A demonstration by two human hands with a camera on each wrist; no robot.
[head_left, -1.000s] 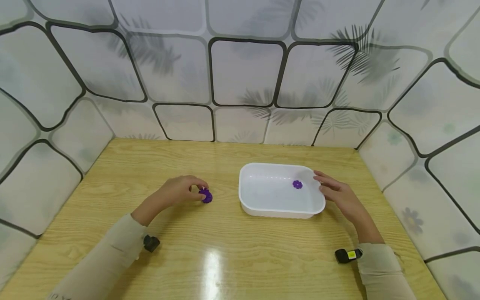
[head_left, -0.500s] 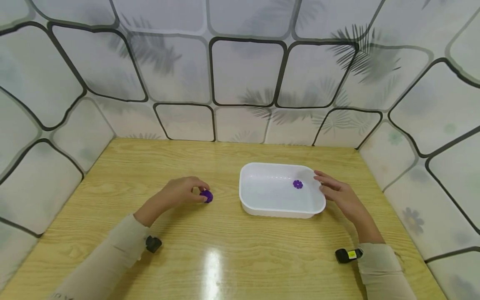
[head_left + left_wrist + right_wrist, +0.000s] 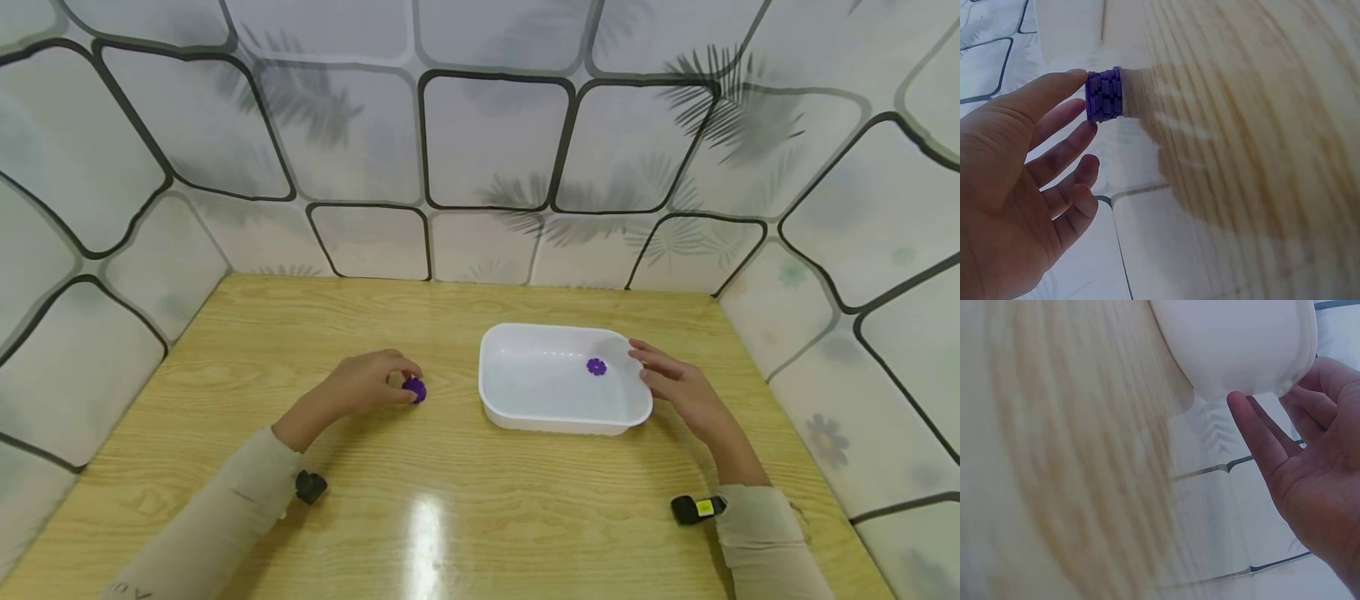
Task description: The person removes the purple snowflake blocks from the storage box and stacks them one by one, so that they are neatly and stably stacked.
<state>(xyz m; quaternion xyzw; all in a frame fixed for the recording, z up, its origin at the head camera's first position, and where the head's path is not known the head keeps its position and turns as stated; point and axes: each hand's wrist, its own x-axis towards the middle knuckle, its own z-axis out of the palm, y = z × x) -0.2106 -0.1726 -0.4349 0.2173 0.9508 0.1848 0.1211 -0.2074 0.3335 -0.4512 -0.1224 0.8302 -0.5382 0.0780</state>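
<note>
My left hand [image 3: 371, 381] pinches a short stack of purple flower-shaped discs [image 3: 415, 390] between thumb and fingers, left of the tray. In the left wrist view the stacked discs [image 3: 1104, 95] show notched edges and lie against the table surface, with the other fingers loosely bent below them. A white rectangular tray [image 3: 555, 423] stands right of centre. One purple flower-shaped disc [image 3: 596, 367] lies inside it, toward its right end. My right hand [image 3: 686, 396] rests its nearly straight fingers at the tray's right end. The right wrist view shows the thumb touching the tray's outer wall [image 3: 1241, 350].
A wood-grain table [image 3: 487, 500] carries everything, with a bright light reflection near its front. Patterned fabric walls [image 3: 491, 142] enclose it at the back and both sides. A gap of table lies between the left hand and the tray.
The left hand with the purple stack has shifted very slightly to the right, and the stack's discs look more evenly lined up. The tray and right hand hold still.
</note>
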